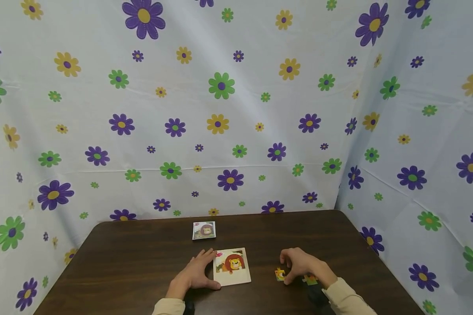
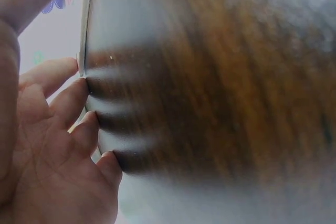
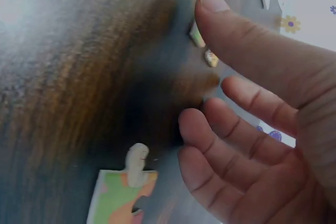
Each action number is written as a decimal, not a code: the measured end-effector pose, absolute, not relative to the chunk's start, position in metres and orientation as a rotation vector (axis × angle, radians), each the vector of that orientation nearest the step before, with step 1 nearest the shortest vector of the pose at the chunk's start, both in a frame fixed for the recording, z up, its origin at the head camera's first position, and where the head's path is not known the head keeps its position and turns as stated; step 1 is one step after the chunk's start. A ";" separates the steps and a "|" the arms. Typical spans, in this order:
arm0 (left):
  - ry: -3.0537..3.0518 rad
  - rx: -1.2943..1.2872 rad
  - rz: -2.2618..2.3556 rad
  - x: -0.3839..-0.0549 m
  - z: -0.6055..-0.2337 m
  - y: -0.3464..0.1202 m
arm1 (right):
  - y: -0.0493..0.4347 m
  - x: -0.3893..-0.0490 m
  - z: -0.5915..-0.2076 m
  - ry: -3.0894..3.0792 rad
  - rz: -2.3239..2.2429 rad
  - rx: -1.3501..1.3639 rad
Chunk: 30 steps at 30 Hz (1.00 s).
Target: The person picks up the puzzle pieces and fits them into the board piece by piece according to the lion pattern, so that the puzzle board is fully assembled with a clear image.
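Observation:
A square jigsaw board (image 1: 233, 278) lies on the table, its upper part showing a lion and its lower part bare pale wood. My left hand (image 1: 199, 271) rests at the board's left edge, fingers near the upper corner and thumb at the lower one. On the right, my right hand (image 1: 305, 264) hovers low with bent fingers and thumb spread apart around a small puzzle piece (image 1: 280, 274). The thumb partly covers this piece in the right wrist view. Another puzzle piece (image 3: 118, 195), green and orange, lies flat beneath the right wrist.
A small lion picture card (image 1: 204, 230) lies behind the board on the dark wooden table (image 1: 142, 249). White cloth (image 1: 252, 105) printed with flowers hangs behind the table and along its sides.

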State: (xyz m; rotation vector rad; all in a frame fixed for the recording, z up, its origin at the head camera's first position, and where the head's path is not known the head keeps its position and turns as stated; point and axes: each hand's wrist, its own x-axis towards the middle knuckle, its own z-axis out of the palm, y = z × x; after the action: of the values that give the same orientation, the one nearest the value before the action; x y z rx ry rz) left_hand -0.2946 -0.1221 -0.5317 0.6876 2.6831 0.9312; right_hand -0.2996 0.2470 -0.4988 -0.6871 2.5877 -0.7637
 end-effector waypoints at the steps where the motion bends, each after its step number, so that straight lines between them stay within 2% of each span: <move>1: 2.684 0.686 0.928 -0.295 -0.532 -0.122 | 0.247 -0.299 -0.500 2.590 -0.764 -0.685; 30: 2.682 0.668 0.908 -0.294 -0.530 -0.121 | 0.235 -0.301 -0.515 2.762 -0.883 -0.797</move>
State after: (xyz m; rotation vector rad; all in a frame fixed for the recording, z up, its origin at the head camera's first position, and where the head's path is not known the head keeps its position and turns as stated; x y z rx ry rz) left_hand -0.2935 -0.1214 -0.5301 0.6679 2.6822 0.9076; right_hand -0.3007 0.2345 -0.5149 -0.7970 2.7620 -0.8833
